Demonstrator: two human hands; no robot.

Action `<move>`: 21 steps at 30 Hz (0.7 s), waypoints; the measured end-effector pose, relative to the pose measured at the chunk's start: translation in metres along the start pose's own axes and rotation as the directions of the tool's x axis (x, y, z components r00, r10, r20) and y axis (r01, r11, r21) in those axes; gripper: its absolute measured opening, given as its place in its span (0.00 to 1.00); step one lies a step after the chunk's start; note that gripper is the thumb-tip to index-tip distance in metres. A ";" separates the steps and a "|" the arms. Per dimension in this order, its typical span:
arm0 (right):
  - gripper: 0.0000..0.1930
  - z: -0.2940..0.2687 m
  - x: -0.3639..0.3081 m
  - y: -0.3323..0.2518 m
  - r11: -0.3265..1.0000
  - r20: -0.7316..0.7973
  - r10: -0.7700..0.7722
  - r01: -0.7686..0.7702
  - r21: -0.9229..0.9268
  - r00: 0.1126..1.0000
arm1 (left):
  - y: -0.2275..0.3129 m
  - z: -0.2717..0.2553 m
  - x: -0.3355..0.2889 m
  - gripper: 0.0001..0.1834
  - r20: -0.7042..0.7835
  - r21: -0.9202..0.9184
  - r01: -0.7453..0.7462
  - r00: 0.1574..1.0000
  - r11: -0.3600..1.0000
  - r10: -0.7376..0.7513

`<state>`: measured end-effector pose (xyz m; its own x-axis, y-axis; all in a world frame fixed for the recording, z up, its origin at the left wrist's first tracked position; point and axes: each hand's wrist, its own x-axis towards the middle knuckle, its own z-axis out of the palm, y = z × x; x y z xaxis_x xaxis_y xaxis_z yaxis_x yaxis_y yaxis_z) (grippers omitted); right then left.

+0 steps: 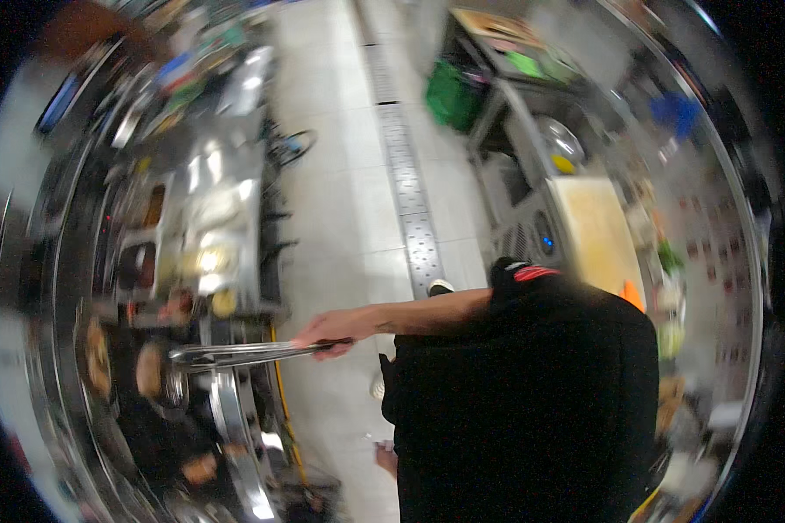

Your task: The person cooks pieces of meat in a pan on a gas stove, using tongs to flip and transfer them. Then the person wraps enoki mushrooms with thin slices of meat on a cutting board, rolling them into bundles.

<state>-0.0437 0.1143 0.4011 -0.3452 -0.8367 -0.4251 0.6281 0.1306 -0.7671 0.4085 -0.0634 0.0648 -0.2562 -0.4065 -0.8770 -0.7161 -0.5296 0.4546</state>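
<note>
My right hand (327, 333) reaches out to the left and is closed around the long metal handle (235, 353) of a cooking utensil. The handle runs left over a steel cooking range (227, 410), toward round pans of food (148, 370). Only a small part of my left hand (385, 458) shows, low beside my black clothing. Whether its fingers hold anything is too blurred to tell.
A steel counter (222, 209) with food containers runs along the left. A pale tiled floor with a metal drain strip (414, 209) lies in the middle. On the right stand a steel work station, a pale cutting board (597, 231) and a green crate (451, 94).
</note>
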 end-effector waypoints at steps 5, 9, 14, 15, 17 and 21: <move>0.22 -0.125 -0.296 0.078 0.930 -0.754 -0.333 0.064 -0.362 0.566 | 0.081 0.128 0.017 0.21 0.259 0.637 -0.038 0.951 0.770 -0.167; 0.23 -0.113 -0.451 0.181 0.953 -0.919 -0.192 -0.291 -0.089 -0.346 | 0.136 0.238 0.029 0.20 0.329 0.819 -0.173 0.923 0.547 -0.201; 0.22 -0.141 -0.532 0.289 0.869 -0.435 0.110 -0.126 0.478 -0.893 | 0.202 0.390 0.040 0.18 0.400 0.827 -0.290 0.905 0.481 -0.142; 0.22 -0.156 -0.545 0.314 0.826 -0.360 0.083 -0.139 0.547 -0.929 | 0.226 0.417 0.049 0.18 0.415 0.823 -0.319 0.903 0.471 -0.114; 0.24 -0.193 -0.551 0.362 0.729 -0.239 0.019 -0.150 0.668 -0.971 | 0.282 0.486 0.066 0.18 0.461 0.772 -0.398 0.888 0.495 -0.004; 0.31 -0.243 -0.578 0.400 0.509 -0.243 0.066 -0.176 0.842 -0.968 | 0.337 0.639 -0.022 0.19 0.570 0.648 -0.577 0.801 0.497 0.185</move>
<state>0.2375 0.7795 0.2230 0.2064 0.9475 0.2441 0.9682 -0.2338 0.0888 -0.2419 0.2426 0.1386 -0.7077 0.0010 -0.7065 -0.6292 0.4540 0.6309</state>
